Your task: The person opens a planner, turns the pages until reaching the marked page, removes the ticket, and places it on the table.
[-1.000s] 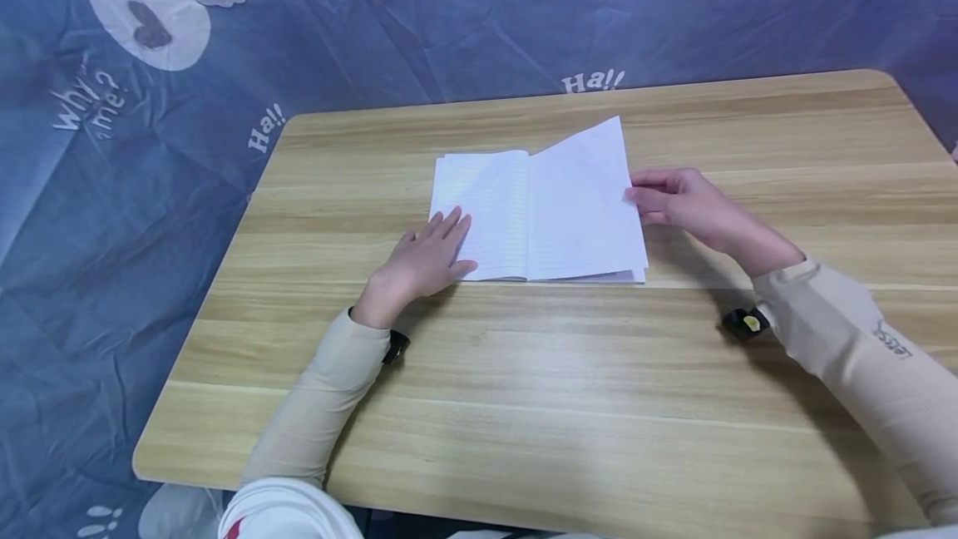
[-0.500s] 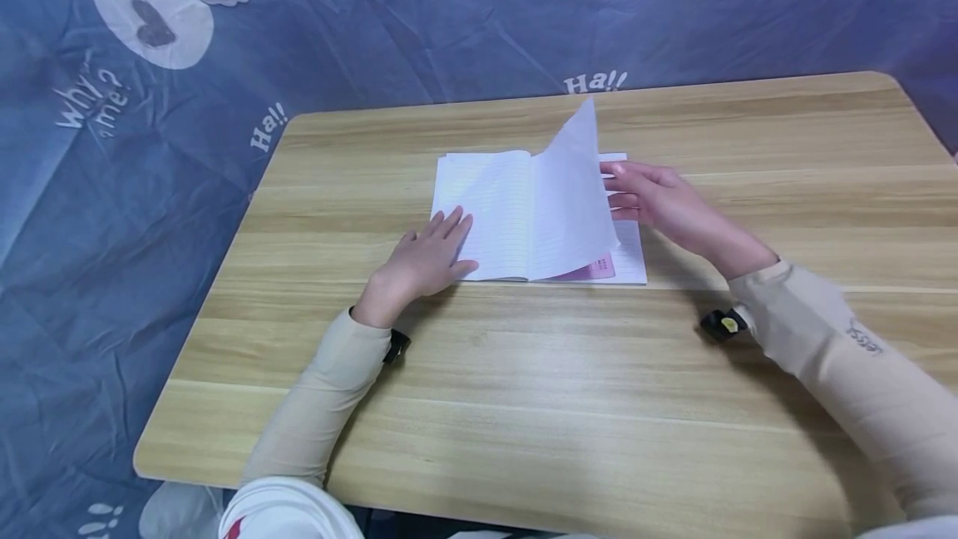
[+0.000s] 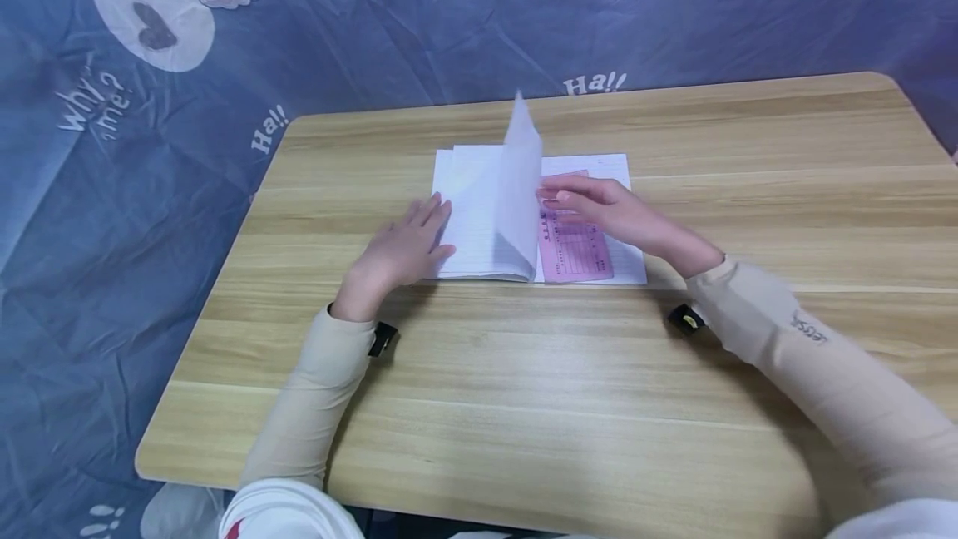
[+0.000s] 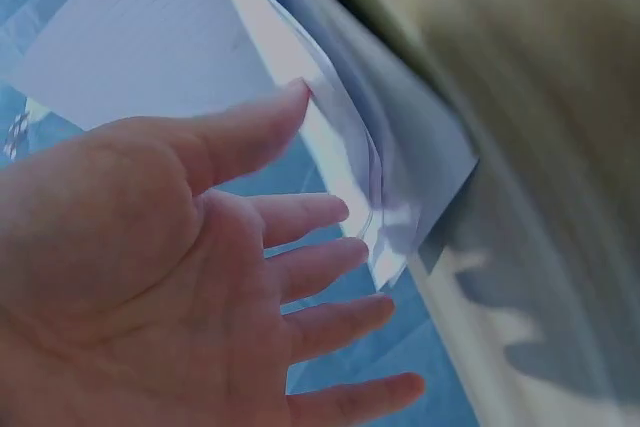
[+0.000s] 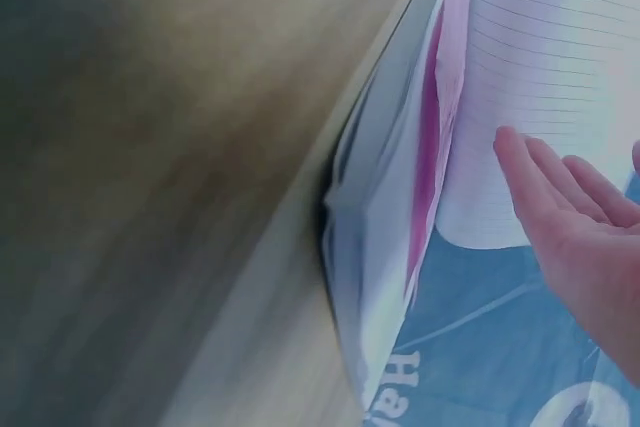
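A lined notebook (image 3: 473, 206) lies open on the wooden table (image 3: 524, 406). One leaf (image 3: 520, 181) stands nearly upright at the middle, its top corner pointing up. On the right page lies a printed pink slip (image 3: 576, 254), partly covered by my right hand (image 3: 617, 210). That hand's extended fingers are against or very near the leaf's right side; the right wrist view shows the fingers (image 5: 545, 177) straight before a lined page. At the notebook's left edge is my left hand (image 3: 397, 252), fingers spread. In the left wrist view its thumb and fingers (image 4: 330, 327) are apart, gripping nothing.
Behind and left of the table hangs a blue printed cloth (image 3: 359, 32). Small black devices (image 3: 383, 339) sit at both wrists. A white rounded object (image 3: 288, 514) shows at the bottom edge, left of centre.
The leaf has swung from the right side to upright, uncovering the pink slip. My right hand has moved left with it. The left hand has shifted slightly left toward the notebook's edge.
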`<state>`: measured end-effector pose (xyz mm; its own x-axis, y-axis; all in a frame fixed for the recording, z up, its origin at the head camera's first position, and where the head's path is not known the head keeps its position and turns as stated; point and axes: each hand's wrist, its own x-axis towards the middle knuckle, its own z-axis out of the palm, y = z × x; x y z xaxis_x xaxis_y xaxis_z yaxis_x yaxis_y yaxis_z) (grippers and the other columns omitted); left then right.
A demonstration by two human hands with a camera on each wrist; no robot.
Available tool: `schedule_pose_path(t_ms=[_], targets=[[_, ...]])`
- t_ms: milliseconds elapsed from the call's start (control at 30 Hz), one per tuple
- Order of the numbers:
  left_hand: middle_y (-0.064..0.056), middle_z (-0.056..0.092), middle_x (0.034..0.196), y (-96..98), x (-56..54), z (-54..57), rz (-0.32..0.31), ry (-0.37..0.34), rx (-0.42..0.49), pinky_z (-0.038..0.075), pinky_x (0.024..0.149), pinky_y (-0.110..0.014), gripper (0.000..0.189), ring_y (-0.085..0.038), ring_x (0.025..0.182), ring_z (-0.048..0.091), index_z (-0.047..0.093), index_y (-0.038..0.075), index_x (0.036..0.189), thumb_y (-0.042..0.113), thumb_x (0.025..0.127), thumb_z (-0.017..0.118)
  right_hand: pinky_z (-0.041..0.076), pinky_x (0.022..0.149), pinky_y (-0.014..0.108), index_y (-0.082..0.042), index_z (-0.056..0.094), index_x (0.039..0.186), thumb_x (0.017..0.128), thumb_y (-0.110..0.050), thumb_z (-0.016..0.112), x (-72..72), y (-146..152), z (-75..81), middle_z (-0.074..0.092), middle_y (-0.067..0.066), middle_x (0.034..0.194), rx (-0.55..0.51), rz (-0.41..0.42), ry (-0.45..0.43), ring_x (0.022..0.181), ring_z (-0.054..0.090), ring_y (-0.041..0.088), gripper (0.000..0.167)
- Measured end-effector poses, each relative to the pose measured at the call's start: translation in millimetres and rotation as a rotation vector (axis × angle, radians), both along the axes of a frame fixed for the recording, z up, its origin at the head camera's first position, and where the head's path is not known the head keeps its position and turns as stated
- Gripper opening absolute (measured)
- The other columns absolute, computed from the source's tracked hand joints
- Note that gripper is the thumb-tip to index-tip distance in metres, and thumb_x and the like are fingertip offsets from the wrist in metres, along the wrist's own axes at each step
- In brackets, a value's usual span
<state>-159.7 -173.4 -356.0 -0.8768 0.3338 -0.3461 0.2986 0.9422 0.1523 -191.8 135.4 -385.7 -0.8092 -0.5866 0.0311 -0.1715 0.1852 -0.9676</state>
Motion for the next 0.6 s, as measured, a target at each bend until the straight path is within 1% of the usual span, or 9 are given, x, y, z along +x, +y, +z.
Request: schedule_pose_path(t_ms=[67,133,200,267,300,400,500,600], targets=[[-0.008,-0.001,0.164,-4.2,-1.1,3.9,0.01,0.028,-0.003,0.014,0.114,-0.062,0.062,-0.034,0.149,0.001,0.007,0.012,0.159,0.029,0.107,0.036,0.035,0.11,0.045,0.001,0.048,0.143,0.105,-0.02,0.048,0.0,-5.3,0.3,0.051,0.017,0.142,0.058,0.001,0.062,0.133,0.046,0.03,0.043],[-0.009,0.002,0.164,-7.6,-2.2,6.9,0.024,0.078,-0.013,0.016,0.113,-0.062,0.058,-0.034,0.149,0.004,0.009,0.011,0.159,0.023,0.107,0.031,0.034,0.111,0.044,0.002,0.05,0.141,0.105,-0.019,0.049,-0.1,-10.6,-0.1,0.052,0.016,0.142,0.117,0.007,0.123,0.134,0.044,0.028,0.042],[-0.01,0.007,0.164,-9.1,-3.0,9.2,0.042,0.131,-0.014,0.018,0.113,-0.062,0.056,-0.034,0.149,0.007,0.013,0.01,0.158,0.017,0.106,0.03,0.033,0.111,0.043,0.001,0.053,0.139,0.104,-0.018,0.049,-0.5,-15.6,-1.1,0.054,0.015,0.141,0.192,0.011,0.201,0.134,0.045,0.026,0.04],[-0.01,0.011,0.164,-8.4,-3.5,9.8,0.054,0.173,-0.009,0.021,0.112,-0.061,0.055,-0.034,0.148,0.011,0.016,0.01,0.158,0.016,0.105,0.03,0.034,0.11,0.045,0.001,0.053,0.139,0.104,-0.016,0.05,-0.5,-20.2,-2.5,0.053,0.016,0.141,0.248,0.031,0.269,0.133,0.046,0.027,0.04],[-0.01,0.011,0.164,-7.4,-3.6,9.5,0.053,0.182,-0.006,0.021,0.112,-0.061,0.055,-0.033,0.148,0.011,0.017,0.009,0.158,0.018,0.105,0.032,0.035,0.11,0.045,0.002,0.052,0.14,0.103,-0.015,0.051,-0.3,-22.7,-3.0,0.053,0.017,0.141,0.27,0.047,0.301,0.133,0.046,0.029,0.04],[-0.01,0.007,0.164,-1.8,-2.9,6.0,0.024,0.161,-0.002,0.02,0.113,-0.06,0.058,-0.032,0.149,0.008,0.013,0.01,0.158,0.026,0.106,0.034,0.034,0.111,0.047,0.004,0.049,0.141,0.102,-0.012,0.052,1.4,-29.7,-5.1,0.048,0.019,0.145,0.336,0.098,0.401,0.135,0.043,0.032,0.042],[-0.009,0.001,0.164,5.6,-1.1,0.9,-0.019,0.109,-0.003,0.018,0.113,-0.061,0.063,-0.031,0.149,0.004,0.01,0.011,0.159,0.036,0.107,0.036,0.027,0.114,0.048,0.006,0.049,0.14,0.102,-0.014,0.054,4.5,-36.7,-6.7,0.042,0.021,0.149,0.4,0.145,0.477,0.141,0.034,0.035,0.043],[-0.007,0.0,0.164,12.9,1.7,-3.5,-0.045,0.067,-0.01,0.019,0.113,-0.062,0.068,-0.03,0.149,0.003,0.009,0.011,0.159,0.04,0.105,0.039,0.022,0.116,0.049,0.006,0.05,0.138,0.101,-0.018,0.056,8.3,-42.0,-7.5,0.038,0.021,0.151,0.468,0.177,0.552,0.143,0.027,0.036,0.045]])
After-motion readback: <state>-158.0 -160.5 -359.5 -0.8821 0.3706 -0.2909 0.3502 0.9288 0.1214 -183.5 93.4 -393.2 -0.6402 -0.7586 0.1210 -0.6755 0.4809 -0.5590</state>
